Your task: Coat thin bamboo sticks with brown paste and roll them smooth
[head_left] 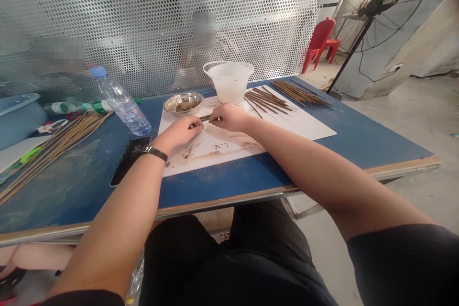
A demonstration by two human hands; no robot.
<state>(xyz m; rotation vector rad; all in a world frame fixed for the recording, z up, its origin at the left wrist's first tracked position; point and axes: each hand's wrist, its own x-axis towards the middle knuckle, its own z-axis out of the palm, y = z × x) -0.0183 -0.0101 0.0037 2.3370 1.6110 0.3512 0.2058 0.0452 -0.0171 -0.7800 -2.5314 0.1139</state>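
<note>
My left hand and my right hand are close together over a white sheet, fingers closed in a pinch. Between them runs a short stretch of a thin brown incense stick, gripped at both sides. Its ends are hidden by the fingers. Brown crumbs are scattered on the sheet below. Just behind my left hand stands a metal bowl with brown paste in it. A translucent white plastic bucket is behind my right hand. To its right lie several brown-coated incense sticks with thin bare ends.
Another stick bundle lies at the back right of the blue table. On the left are a water bottle, a phone, long thin sticks and a blue basin. A perforated metal screen rises behind.
</note>
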